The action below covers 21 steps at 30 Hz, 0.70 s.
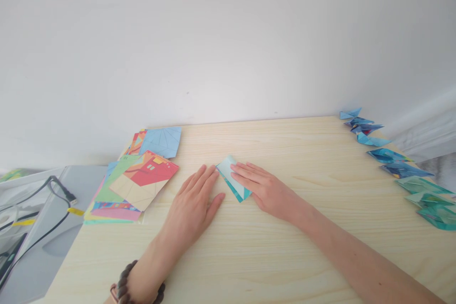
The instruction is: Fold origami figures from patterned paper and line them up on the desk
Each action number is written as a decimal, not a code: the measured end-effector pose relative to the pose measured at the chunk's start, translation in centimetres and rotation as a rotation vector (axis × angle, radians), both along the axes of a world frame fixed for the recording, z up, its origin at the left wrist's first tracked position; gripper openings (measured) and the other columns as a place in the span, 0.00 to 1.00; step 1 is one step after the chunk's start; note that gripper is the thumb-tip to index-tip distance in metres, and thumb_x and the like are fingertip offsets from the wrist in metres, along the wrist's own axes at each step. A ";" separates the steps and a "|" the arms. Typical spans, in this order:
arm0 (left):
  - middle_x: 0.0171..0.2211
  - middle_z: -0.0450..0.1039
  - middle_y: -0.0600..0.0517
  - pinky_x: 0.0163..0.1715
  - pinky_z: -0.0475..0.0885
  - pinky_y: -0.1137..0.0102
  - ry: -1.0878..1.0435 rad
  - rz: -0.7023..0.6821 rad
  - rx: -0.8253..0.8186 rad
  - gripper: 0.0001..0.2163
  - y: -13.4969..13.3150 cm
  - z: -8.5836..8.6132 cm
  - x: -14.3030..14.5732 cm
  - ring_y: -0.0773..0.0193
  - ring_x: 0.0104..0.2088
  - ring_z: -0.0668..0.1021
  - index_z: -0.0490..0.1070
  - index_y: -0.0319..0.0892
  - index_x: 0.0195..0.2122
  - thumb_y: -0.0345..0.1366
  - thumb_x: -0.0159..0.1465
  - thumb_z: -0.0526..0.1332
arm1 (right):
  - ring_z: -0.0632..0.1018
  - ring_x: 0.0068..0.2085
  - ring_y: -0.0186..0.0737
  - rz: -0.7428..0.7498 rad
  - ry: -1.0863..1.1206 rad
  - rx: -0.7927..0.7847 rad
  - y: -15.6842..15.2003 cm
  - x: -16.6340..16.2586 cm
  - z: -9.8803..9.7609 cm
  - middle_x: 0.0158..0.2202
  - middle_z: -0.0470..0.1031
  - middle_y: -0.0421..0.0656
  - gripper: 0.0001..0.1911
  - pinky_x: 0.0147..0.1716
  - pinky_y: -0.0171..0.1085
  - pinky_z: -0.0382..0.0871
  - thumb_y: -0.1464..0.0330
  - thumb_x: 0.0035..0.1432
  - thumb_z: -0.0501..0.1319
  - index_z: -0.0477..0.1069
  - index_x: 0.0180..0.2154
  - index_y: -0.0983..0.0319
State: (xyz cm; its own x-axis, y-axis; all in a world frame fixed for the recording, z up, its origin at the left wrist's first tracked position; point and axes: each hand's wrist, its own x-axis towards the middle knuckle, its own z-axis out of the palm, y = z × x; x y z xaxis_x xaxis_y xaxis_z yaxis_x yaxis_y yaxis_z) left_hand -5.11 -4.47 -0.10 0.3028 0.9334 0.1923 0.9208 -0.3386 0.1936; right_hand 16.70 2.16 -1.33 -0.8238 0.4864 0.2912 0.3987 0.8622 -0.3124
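Note:
A folded sheet of origami paper, pale on top with teal edges, lies on the wooden table between my hands. My right hand rests on its right side, fingers stretched out flat and covering part of it. My left hand lies flat on the table at the left, fingers extended, the fingertips at the paper's left corner. Whether they press on that corner I cannot tell. A dark beaded bracelet circles my left wrist.
Stacked colourful paper sheets and a blue creased sheet lie at the table's left. Several folded blue and green paper figures line the right edge. A white wall stands behind. Black cables lie beside the table at left.

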 end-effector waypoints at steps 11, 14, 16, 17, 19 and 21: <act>0.59 0.58 0.44 0.56 0.60 0.56 0.002 0.006 -0.041 0.21 0.1 0.5 -0.1 0.52 0.61 0.58 0.57 0.41 0.58 0.42 0.65 0.50 | 0.56 0.62 0.40 0.007 -0.037 0.018 0.0 -0.2 0.2 0.61 0.55 0.47 0.29 0.61 0.45 0.54 0.82 0.55 0.47 0.57 0.59 0.65; 0.58 0.59 0.43 0.56 0.62 0.56 0.004 0.014 -0.045 0.21 0.1 0.6 0.0 0.52 0.60 0.59 0.58 0.42 0.57 0.42 0.64 0.50 | 0.56 0.62 0.40 0.008 -0.037 0.009 0.0 -0.2 0.4 0.61 0.56 0.48 0.28 0.61 0.45 0.54 0.82 0.56 0.47 0.58 0.58 0.66; 0.58 0.60 0.43 0.56 0.62 0.56 0.011 0.016 -0.043 0.20 0.1 0.6 0.0 0.52 0.60 0.59 0.59 0.41 0.57 0.42 0.65 0.50 | 0.56 0.62 0.39 0.012 -0.027 0.008 0.0 -0.3 0.4 0.61 0.56 0.47 0.28 0.61 0.44 0.54 0.81 0.56 0.46 0.57 0.59 0.66; 0.58 0.60 0.44 0.56 0.62 0.57 0.016 0.016 -0.042 0.20 0.1 0.7 0.0 0.52 0.60 0.59 0.59 0.41 0.57 0.42 0.65 0.50 | 0.55 0.63 0.38 0.014 -0.024 0.007 -0.1 -0.3 0.4 0.61 0.55 0.47 0.28 0.61 0.44 0.54 0.81 0.56 0.46 0.57 0.59 0.66; 0.58 0.60 0.44 0.56 0.62 0.57 0.025 0.015 -0.040 0.20 0.1 0.7 0.1 0.53 0.60 0.59 0.59 0.41 0.56 0.42 0.65 0.51 | 0.54 0.63 0.38 0.015 -0.026 0.008 0.0 -0.4 0.3 0.62 0.55 0.47 0.28 0.61 0.43 0.54 0.82 0.56 0.46 0.56 0.59 0.67; 0.58 0.60 0.44 0.56 0.62 0.57 0.029 0.014 -0.035 0.20 0.1 0.7 0.1 0.52 0.60 0.60 0.60 0.41 0.56 0.42 0.64 0.51 | 0.54 0.63 0.38 0.014 -0.036 0.008 0.0 -0.4 0.3 0.62 0.55 0.47 0.28 0.62 0.43 0.53 0.82 0.56 0.46 0.57 0.59 0.67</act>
